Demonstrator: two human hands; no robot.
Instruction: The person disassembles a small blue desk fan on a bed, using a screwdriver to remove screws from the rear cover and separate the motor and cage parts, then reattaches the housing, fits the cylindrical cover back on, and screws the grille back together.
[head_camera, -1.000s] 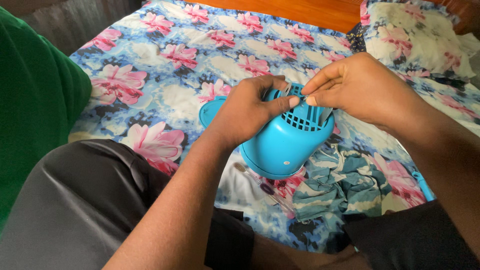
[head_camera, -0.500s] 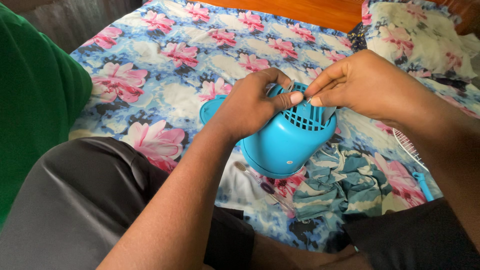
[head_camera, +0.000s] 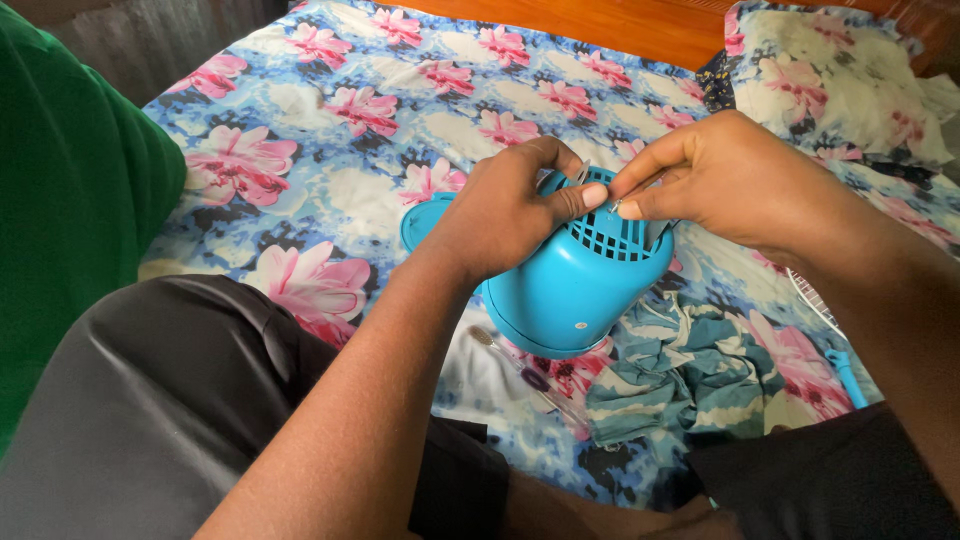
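- Blue plastic fan housing (head_camera: 575, 290), rounded and slotted with a vent grille, was held above the bed near its middle, over a floral sheet (head_camera: 330, 110).
- Left hand (head_camera: 505, 215) was wrapped over the top of the housing, fingers curled around it and the thumb pressed along the grille's upper edge.
- Right hand (head_camera: 735, 185) had its thumb and forefinger pinched together on something small and metallic at the top of the grille, just beside the left thumb tip.
- A screwdriver with a clear handle (head_camera: 525, 375) lay on the bed under the housing, towards the near edge, next to a crumpled blue-green cloth (head_camera: 690, 375).
- A flat blue plastic piece (head_camera: 425, 220) lay on the bed behind the left wrist.
- A floral pillow (head_camera: 835, 85) sat at the far right corner of the bed.
- Risk, as a judgement: the pinched piece looked tiny, so a slip of the fingertips could drop it through the slots or into the busy floral pattern, where it would be hard to find.
- The housing rested on nothing, so a loosened grip could let it roll onto the tool below.
- What the pinched item was could not be made out.
- A white wire grille and a blue stem at the right edge were cut off by the right forearm.
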